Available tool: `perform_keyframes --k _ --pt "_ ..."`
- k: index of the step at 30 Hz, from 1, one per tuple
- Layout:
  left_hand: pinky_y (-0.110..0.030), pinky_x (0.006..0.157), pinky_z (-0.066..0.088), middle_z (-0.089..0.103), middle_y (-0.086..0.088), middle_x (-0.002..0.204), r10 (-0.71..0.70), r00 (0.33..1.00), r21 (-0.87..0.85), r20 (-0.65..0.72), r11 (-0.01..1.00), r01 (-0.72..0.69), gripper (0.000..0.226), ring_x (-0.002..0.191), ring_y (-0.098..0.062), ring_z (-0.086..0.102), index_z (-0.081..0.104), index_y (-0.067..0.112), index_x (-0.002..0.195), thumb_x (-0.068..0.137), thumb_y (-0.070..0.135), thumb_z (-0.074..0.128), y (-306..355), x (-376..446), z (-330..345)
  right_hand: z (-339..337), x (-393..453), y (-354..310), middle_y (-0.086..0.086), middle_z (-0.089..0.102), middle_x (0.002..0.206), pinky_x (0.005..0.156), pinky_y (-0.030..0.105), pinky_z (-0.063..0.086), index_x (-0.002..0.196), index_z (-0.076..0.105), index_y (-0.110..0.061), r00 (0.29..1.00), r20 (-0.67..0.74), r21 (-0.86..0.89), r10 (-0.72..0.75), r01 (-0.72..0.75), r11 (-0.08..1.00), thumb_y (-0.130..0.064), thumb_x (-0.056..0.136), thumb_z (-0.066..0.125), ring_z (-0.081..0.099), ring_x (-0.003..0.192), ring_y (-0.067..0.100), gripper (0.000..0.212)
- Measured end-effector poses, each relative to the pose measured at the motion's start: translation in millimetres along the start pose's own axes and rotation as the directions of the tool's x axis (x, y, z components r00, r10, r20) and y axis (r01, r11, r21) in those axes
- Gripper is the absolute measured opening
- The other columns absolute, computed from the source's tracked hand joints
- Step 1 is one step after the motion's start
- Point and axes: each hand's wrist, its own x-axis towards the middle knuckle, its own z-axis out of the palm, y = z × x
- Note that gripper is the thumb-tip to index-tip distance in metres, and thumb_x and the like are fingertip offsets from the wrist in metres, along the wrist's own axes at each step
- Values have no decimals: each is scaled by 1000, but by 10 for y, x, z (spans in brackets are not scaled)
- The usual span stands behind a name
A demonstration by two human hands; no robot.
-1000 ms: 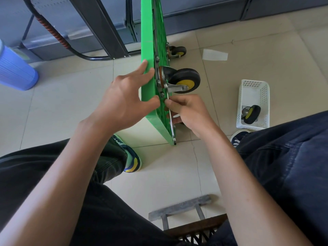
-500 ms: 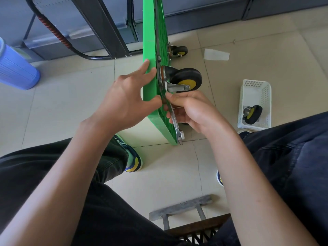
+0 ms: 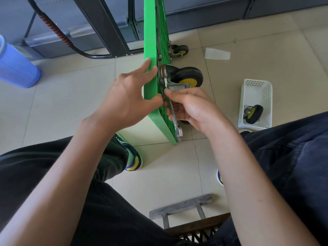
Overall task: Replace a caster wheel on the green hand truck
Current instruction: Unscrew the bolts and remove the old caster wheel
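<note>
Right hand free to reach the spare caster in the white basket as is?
Probably not yet: the right hand grips a wrench at the green hand truck. The path to the basket and spare caster looks unobstructed.

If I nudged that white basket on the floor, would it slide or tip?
The white basket would probably slide easily on the smooth tile. Its perforated plastic looks light, though the spare caster wheel inside weights one end, so it might pivot.
</note>
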Motion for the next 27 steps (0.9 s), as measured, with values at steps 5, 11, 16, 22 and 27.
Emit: perform_keyframes --k 5,11,16,22,27 --pt "-48 103 51 32 5 162 1 1000 -14 -6 1000 -1 76 129 -25 57 48 21 150 79 47 57 16 0 -4 44 9 11 12 70 77 50 25 54 99 74 3 1000 -9 -32 -19 18 999 -18 96 71 66 56 18 22" --pt "-46 102 51 34 3 161 0 1000 -26 -12 1000 -1 76 126 -25 59 49 19 149 80 48 57 24 -10 -2 79 47 33 5 72 72 53 27 56 84 76 -9 997 -17 -103 -76 74 992 -17 98 69 67 58 16 17" --pt "-46 102 51 33 4 162 -5 1000 -12 -3 1000 5 79 125 -28 59 48 21 150 79 55 54 32 -11 -14 47 130 129 8 77 92 64 35 62 95 76 -18 990 -52 -271 -128 109 956 -19 99 68 74 78 24 8" --pt "-43 102 50 32 5 162 -12 1000 -12 1 1000 12 75 123 -29 60 48 21 150 81 48 60 41 -20 -15 -8 302 318 -14 71 81 69 23 50 102 78 -13 908 -30 -579 -418 325 748 -17 97 68 63 74 -3 12" --pt "-42 102 50 31 6 162 -6 1000 -5 -9 1000 6 67 120 -28 61 48 21 150 87 33 68 7 -18 -5 -23 397 396 -1 77 96 80 37 56 103 79 -14 816 -6 -713 -579 402 574 -11 95 64 69 91 14 17"
